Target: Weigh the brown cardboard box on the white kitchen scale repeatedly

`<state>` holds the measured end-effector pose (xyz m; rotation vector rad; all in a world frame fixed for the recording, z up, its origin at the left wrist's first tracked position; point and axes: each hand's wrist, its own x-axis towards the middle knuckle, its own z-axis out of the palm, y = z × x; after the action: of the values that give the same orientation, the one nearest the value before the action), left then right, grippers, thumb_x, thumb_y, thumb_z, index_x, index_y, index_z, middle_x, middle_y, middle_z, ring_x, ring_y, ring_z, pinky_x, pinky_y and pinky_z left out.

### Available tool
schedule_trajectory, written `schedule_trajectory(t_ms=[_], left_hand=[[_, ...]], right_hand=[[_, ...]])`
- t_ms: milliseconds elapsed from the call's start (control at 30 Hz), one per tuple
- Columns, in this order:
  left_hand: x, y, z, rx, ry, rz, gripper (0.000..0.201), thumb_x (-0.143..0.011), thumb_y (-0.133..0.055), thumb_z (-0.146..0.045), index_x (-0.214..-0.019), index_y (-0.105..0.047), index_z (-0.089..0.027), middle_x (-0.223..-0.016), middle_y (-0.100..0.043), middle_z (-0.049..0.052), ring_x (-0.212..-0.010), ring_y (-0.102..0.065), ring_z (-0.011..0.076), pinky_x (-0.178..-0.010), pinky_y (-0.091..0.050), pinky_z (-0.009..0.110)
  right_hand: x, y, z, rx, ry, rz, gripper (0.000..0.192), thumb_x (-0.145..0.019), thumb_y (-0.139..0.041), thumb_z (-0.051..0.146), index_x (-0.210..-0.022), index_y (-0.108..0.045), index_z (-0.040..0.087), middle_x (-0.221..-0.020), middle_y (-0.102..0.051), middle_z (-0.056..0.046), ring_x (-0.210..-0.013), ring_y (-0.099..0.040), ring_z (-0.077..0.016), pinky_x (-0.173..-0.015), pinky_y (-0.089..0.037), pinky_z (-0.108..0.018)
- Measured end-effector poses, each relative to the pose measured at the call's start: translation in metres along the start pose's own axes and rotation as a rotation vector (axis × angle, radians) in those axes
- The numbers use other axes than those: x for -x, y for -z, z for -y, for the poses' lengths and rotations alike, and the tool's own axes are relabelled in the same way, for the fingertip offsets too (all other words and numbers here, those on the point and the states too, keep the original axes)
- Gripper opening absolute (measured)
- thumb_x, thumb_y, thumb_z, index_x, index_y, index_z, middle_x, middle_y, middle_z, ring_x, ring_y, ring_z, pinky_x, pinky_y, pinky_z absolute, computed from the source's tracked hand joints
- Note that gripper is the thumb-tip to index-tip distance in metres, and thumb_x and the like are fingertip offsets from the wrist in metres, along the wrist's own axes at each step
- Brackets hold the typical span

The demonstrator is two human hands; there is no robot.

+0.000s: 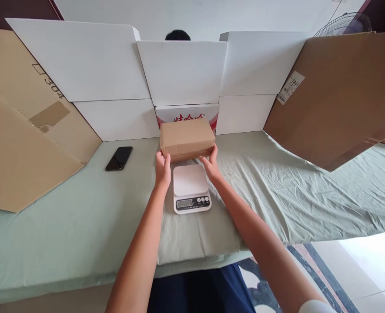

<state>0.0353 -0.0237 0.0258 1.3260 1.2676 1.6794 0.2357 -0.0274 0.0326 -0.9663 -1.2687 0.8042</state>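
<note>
A closed brown cardboard box point(186, 138) sits at the far middle of the green-covered table point(81, 217). My left hand point(162, 167) grips its near left corner and my right hand point(211, 164) grips its near right corner. Just in front of the box, between my wrists, a small white digital kitchen scale point(191, 188) lies flat with its display facing me. Whether the box rests on the cloth or is slightly lifted, I cannot tell.
A black phone point(119, 158) lies on the cloth at the left. White boards point(182, 71) wall off the back, with brown cardboard sheets point(339, 93) leaning at both sides. A red-and-white carton point(187, 114) stands behind the box. A person's head point(177, 35) shows above the boards.
</note>
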Motion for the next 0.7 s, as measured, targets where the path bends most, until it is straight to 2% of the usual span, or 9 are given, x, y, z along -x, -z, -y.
schedule_trajectory(t_ms=[100, 233, 433, 700], left_hand=[[-0.002, -0.004, 0.021, 0.001, 0.043, 0.000, 0.072, -0.087, -0.050, -0.080, -0.123, -0.055, -0.019, -0.126, -0.066, 0.015, -0.127, -0.062, 0.0310, -0.111, -0.046, 0.047], [0.001, -0.005, 0.033, -0.004, 0.071, -0.023, 0.071, -0.087, -0.049, -0.081, -0.124, -0.056, -0.020, -0.126, -0.067, 0.014, -0.125, -0.063, 0.0302, -0.109, -0.047, 0.046], [-0.001, -0.005, 0.037, 0.009, 0.079, -0.006, 0.066, -0.092, -0.045, -0.076, -0.130, -0.060, -0.023, -0.134, -0.067, 0.012, -0.133, -0.060, 0.0278, -0.115, -0.044, 0.045], [-0.004, -0.004, 0.046, 0.084, 0.103, 0.020, 0.067, -0.095, -0.046, -0.070, -0.145, -0.055, -0.026, -0.157, -0.055, 0.009, -0.150, -0.046, 0.0252, -0.126, -0.033, 0.041]], right_hand=[[-0.006, 0.001, -0.022, -0.033, -0.066, -0.008, 0.079, -0.075, -0.061, 0.041, -0.146, -0.031, 0.026, -0.161, -0.033, -0.008, -0.152, -0.028, -0.0250, -0.133, -0.017, -0.048], [-0.007, 0.004, -0.035, -0.057, -0.106, -0.031, 0.068, -0.073, -0.058, 0.037, -0.136, -0.037, 0.025, -0.152, -0.042, -0.009, -0.144, -0.039, -0.0259, -0.129, -0.026, -0.049], [-0.003, 0.005, -0.034, -0.096, -0.133, -0.060, 0.062, -0.072, -0.060, 0.036, -0.129, -0.037, 0.026, -0.142, -0.049, -0.008, -0.134, -0.047, -0.0253, -0.124, -0.034, -0.050], [-0.001, 0.006, -0.034, -0.090, -0.145, -0.054, 0.058, -0.075, -0.059, 0.033, -0.129, -0.037, 0.027, -0.143, -0.048, -0.009, -0.135, -0.047, -0.0268, -0.124, -0.035, -0.053]])
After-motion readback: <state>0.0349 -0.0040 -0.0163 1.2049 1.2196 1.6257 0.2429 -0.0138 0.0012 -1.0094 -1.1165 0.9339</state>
